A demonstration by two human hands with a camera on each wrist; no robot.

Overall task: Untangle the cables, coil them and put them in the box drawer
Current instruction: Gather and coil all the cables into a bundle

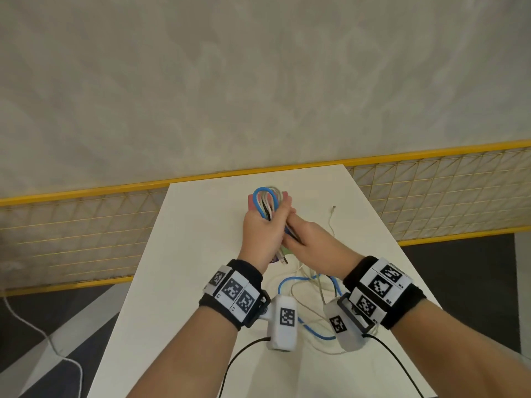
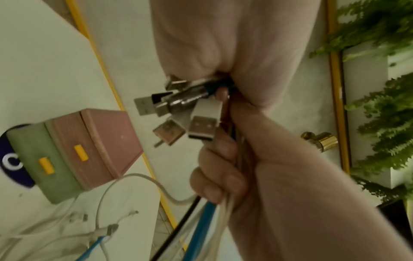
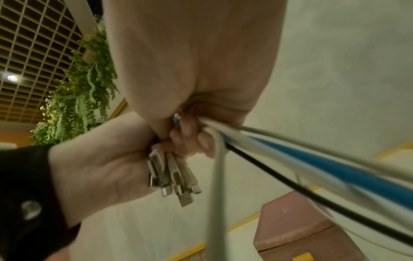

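The left hand (image 1: pixel 260 229) clamps the looped bundle of blue, white and black cables (image 1: pixel 265 203) by its plugs, keeping the coil; the right hand (image 1: pixel 311 239) grips the trailing strands, seemingly to feed more round.

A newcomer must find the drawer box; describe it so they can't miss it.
On the white table, under the cables gripped by the left hand, stands a small box. Its pink and green sections, each with a yellow handle, set it apart.
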